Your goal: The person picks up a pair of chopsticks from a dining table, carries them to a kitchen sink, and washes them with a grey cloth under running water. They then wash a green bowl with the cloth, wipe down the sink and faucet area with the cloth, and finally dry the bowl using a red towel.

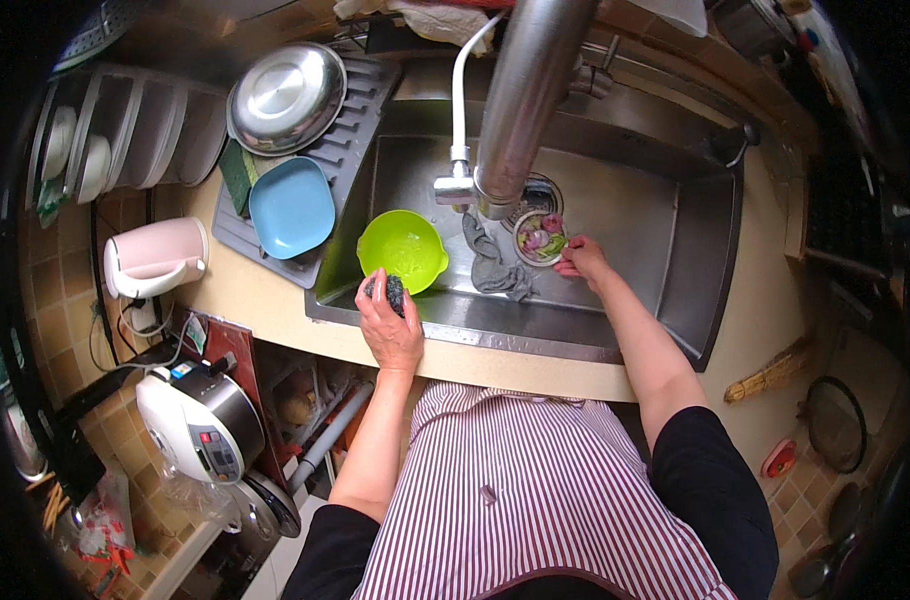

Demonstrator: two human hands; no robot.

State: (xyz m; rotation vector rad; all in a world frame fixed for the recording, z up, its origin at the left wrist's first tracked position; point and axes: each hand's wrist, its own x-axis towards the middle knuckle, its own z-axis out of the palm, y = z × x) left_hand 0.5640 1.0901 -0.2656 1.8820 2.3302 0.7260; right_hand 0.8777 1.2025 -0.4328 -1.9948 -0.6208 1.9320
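My left hand grips a dark scouring pad at the near rim of a lime-green plastic bowl, which stands in the left part of the steel sink. With its fingers at the right rim of a small round container of pink and green scraps, my right hand touches it; whether the fingers grip the rim I cannot tell. That container is beside the drain strainer. Between it and the bowl lies a crumpled grey cloth.
Left of the sink, a ridged grey drying mat bears a steel basin, a blue dish and a green scouring pad. A thick metal pipe and white-hosed faucet overhang the sink. A pink kettle stands at left.
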